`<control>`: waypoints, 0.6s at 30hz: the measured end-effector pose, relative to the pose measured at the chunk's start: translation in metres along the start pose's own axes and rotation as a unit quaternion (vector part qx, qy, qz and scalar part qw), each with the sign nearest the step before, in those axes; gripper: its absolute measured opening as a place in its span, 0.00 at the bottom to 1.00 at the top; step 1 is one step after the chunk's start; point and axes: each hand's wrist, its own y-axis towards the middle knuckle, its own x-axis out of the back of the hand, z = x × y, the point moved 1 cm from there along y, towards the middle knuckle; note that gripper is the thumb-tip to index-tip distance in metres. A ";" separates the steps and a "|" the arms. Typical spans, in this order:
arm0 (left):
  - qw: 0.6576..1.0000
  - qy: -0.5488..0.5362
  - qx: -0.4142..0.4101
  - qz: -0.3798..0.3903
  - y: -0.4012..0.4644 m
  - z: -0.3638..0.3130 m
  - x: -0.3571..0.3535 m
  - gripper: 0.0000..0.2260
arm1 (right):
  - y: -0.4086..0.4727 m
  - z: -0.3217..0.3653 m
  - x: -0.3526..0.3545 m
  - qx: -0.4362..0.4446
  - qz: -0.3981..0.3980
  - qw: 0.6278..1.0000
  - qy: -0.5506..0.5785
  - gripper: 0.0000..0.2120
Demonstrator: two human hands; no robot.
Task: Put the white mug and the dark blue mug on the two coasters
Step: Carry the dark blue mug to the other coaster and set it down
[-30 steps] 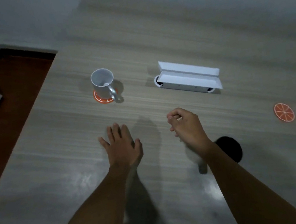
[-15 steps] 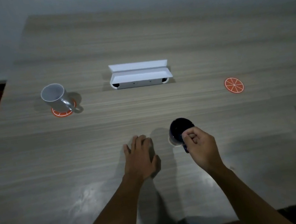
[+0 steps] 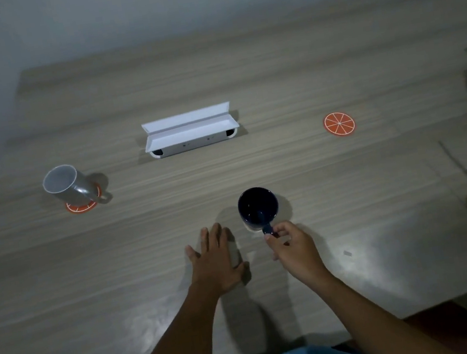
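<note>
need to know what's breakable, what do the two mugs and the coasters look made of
White mug: likely glazed ceramic, smooth thick wall. Dark blue mug: glossy glaze, highlights inside. Empty coaster: thin, flat, matte orange-slice print; material unclear, as with the coaster under the white mug.

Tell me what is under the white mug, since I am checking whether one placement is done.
An orange coaster lies under the white mug. Only its near edge shows; the mug covers the rest, so how centred it sits cannot be seen.
</note>
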 end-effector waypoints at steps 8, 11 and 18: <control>1.000 -0.005 0.024 0.010 -0.004 -0.009 0.005 0.44 | 0.005 0.003 0.003 -0.039 0.030 0.997 0.052 0.09; 1.000 -0.008 0.025 0.013 -0.005 -0.012 0.007 0.44 | 0.006 0.002 0.006 -0.039 0.046 0.995 0.077 0.09; 0.999 -0.011 0.033 -0.025 -0.014 -0.016 0.000 0.36 | 0.012 -0.006 0.025 -0.020 0.015 0.990 0.139 0.10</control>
